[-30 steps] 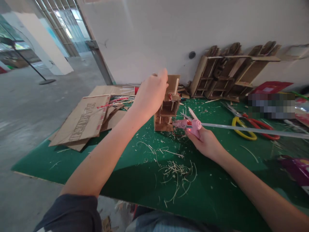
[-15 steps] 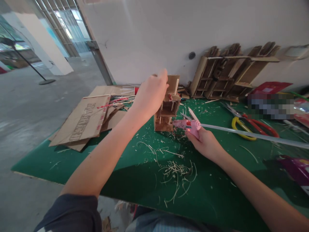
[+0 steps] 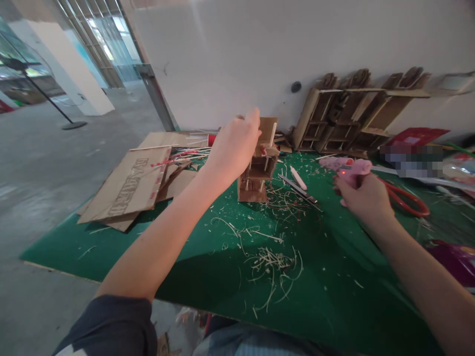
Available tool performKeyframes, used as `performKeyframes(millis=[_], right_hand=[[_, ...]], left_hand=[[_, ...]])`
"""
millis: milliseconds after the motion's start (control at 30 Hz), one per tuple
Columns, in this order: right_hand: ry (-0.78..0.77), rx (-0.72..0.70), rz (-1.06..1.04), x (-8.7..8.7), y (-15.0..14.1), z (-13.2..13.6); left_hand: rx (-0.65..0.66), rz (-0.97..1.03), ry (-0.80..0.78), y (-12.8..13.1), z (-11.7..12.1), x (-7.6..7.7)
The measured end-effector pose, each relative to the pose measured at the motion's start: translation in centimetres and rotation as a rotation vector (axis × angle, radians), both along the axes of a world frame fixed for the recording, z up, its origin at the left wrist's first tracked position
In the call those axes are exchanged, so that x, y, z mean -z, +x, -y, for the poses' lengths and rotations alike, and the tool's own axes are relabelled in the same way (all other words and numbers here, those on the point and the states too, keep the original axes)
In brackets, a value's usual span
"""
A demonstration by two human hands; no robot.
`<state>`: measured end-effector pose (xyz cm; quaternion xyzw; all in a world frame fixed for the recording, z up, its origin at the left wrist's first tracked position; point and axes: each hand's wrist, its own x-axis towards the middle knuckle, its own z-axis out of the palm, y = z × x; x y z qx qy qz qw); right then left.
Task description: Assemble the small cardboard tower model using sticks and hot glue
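Hands: L [image 3: 233, 146] hides model [image 3: 258, 173] top, R [image 3: 365, 198] grips blurred glue gun [image 3: 351, 168].

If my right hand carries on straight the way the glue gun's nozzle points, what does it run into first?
Probably the small cardboard model your left hand steadies; the right hand aims the pink glue gun leftward, though depth is unclear.

On the green surface [image 3: 193, 277] stands a small cardboard model [image 3: 257, 170]. The left hand [image 3: 233, 146] grips its upper part from the left. Well to the right of the model, the right hand [image 3: 365, 198] holds a pink glue gun [image 3: 351, 168]. Between model and gun lie a white stick [image 3: 298, 178] and a thin blade [image 3: 299, 188]. Left of the model lie flat cardboard sheets [image 3: 129, 185].
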<state>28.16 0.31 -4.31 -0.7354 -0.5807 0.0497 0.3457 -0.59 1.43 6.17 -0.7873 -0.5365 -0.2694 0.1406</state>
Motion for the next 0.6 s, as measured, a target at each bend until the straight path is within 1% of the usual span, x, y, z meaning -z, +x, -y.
performKeyframes(millis=[67, 200, 267, 333, 400, 467, 533, 567, 600], right_hand=[[-0.038, 0.028, 0.024, 0.2, 0.3, -1.1], [-0.111, 0.0, 0.06, 1.1, -0.2, -2.5], [-0.174, -0.001, 0.108, 1.5, -0.1, -2.9], [-0.252, -0.003, 0.192, 1.3, 0.2, -2.9], [-0.309, -0.012, 0.349, 0.6, 0.6, -2.2], [-0.304, -0.011, 0.572, -0.7, 0.4, -0.6], [-0.238, -0.002, 0.763, -2.2, -0.9, 1.5], [-0.235, -0.023, 0.799, -2.9, -2.0, 2.7], [-0.268, -0.054, 0.791, -3.4, -3.4, 3.8]], left_hand=[[0.012, 0.018, -0.002, 0.1, 0.0, 0.0], [0.009, 0.026, -0.014, 0.2, 0.1, -0.2], [0.0, 0.028, -0.02, 0.2, 0.1, -0.2], [-0.003, 0.03, -0.027, 0.2, 0.1, -0.3], [-0.001, 0.032, -0.031, 0.2, 0.1, -0.3], [0.002, 0.033, -0.032, 0.2, 0.1, -0.3], [-0.002, 0.035, -0.038, 0.2, 0.1, -0.3], [-0.004, 0.035, -0.044, 0.2, 0.1, -0.3], [-0.005, 0.036, -0.049, 0.2, 0.1, -0.3]])
